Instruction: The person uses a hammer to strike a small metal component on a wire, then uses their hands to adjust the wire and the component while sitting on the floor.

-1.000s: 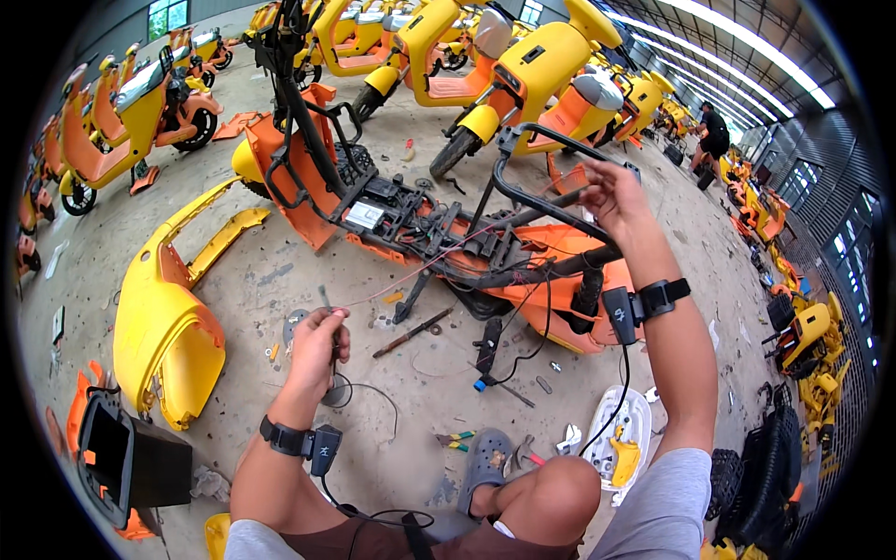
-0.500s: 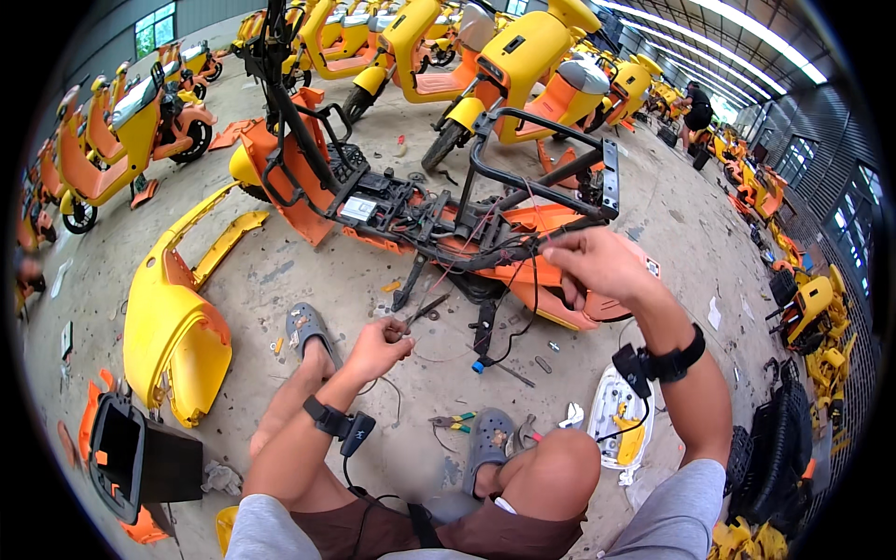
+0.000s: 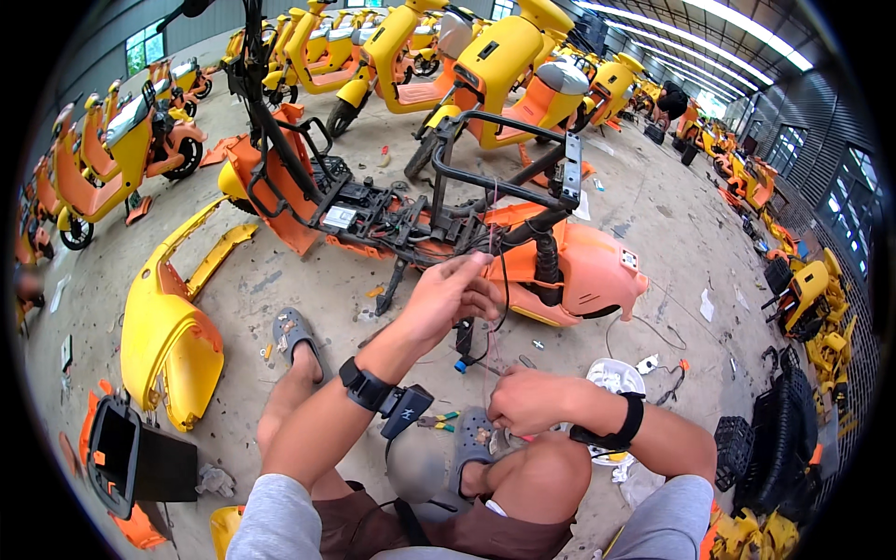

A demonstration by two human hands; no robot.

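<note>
A stripped scooter with a bare black frame stands before me, loose wiring along its middle. My left hand is raised beside that wiring, thumb and fingers pinched on a thin pinkish wire hanging from the frame. A black cable passes close to its fingertips. Lower down, near my knee, my right hand is closed; the wire runs down to its fingers, which seem to grip it. A blue plug hangs between the hands. Behind them sits the scooter's orange tail panel.
A yellow body panel lies on the left, near a black bin-like box. Pliers rest by my shoe. A white tray sits at right. Yellow scooters line the back, where a person bends over.
My left hand has moved up and right to the wiring; the thin dark tool it held no longer shows. My right hand has dropped from the frame to near my knee. The view has shifted slightly.
</note>
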